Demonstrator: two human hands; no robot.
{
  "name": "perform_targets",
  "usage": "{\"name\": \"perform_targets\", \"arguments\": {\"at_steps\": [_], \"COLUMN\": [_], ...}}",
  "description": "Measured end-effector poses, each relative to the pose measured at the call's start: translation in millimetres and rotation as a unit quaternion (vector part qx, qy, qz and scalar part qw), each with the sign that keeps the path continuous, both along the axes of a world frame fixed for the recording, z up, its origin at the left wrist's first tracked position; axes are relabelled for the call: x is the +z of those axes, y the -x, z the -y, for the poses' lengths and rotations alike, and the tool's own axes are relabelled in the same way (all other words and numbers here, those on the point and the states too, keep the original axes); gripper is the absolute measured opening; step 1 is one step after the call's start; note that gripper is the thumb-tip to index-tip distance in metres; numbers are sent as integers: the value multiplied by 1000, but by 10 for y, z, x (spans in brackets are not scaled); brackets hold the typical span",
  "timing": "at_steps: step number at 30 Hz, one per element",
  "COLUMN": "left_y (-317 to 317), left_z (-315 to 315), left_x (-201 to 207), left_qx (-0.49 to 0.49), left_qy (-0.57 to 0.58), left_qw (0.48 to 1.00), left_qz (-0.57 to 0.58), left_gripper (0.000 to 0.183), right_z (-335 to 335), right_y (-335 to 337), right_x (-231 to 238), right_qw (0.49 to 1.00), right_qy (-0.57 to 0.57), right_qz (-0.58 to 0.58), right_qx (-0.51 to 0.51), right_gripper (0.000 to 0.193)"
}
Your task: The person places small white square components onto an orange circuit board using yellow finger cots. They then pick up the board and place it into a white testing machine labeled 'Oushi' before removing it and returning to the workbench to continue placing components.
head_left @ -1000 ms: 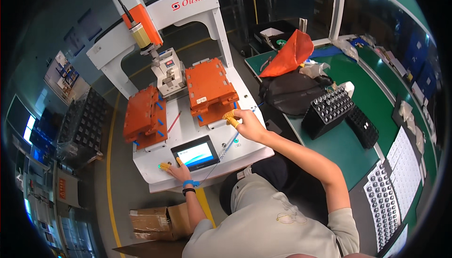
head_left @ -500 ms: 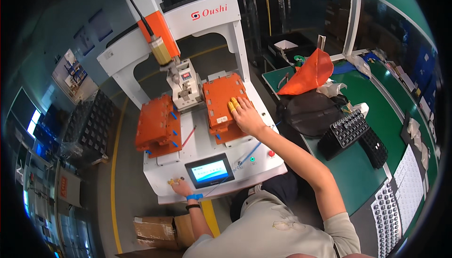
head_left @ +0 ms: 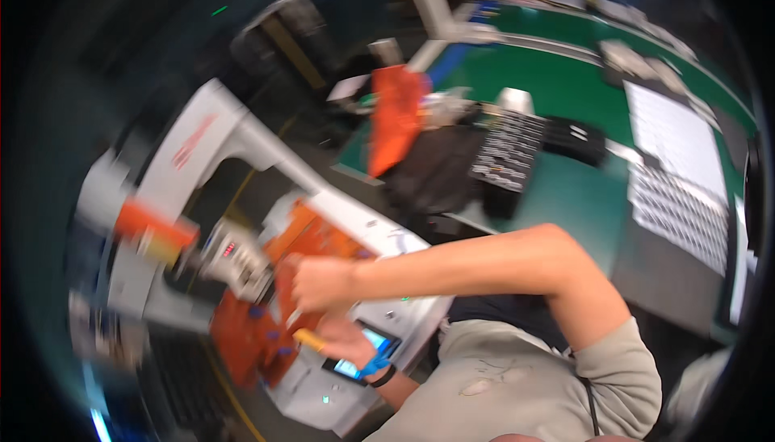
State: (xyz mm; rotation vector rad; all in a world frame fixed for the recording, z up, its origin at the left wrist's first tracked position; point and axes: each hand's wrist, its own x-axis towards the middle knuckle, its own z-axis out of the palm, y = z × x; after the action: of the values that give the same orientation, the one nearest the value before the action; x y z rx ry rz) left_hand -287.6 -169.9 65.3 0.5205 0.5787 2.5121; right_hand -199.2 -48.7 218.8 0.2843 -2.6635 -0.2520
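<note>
Two hands on the white benchtop machine (head_left: 339,393). Right hand (head_left: 321,283) rests over the orange rectangular fixture plate (head_left: 311,240); frame blurred, can't tell if fingers are closed. Left hand (head_left: 345,343) pinches a small yellow part (head_left: 309,339) beside the touchscreen (head_left: 367,353).

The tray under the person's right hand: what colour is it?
Orange. The tray under the right hand shows in the head view, though blurred.
</note>
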Motion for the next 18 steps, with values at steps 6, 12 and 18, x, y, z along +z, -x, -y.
{"name": "perform_targets", "arguments": {"at_steps": [6, 12, 18], "left_y": [-322, -925, -1479], "left_z": [-22, -394, -541], "left_x": [513, 511, 487], "left_qx": [130, 26, -156], "left_qy": [132, 132, 109], "left_qw": [975, 973, 963], "left_qz": [-126, -188, -189], "left_gripper": [43, 46, 50], "right_z": [423, 512, 573], "right_y": [-212, -838, -1773], "right_x": [-52, 157, -1], "right_qw": [987, 966, 907], "right_qy": [-155, -207, -118], "right_qz": [-5, -96, -335], "right_qx": [-43, -119, -227], "right_gripper": [19, 28, 49]}}
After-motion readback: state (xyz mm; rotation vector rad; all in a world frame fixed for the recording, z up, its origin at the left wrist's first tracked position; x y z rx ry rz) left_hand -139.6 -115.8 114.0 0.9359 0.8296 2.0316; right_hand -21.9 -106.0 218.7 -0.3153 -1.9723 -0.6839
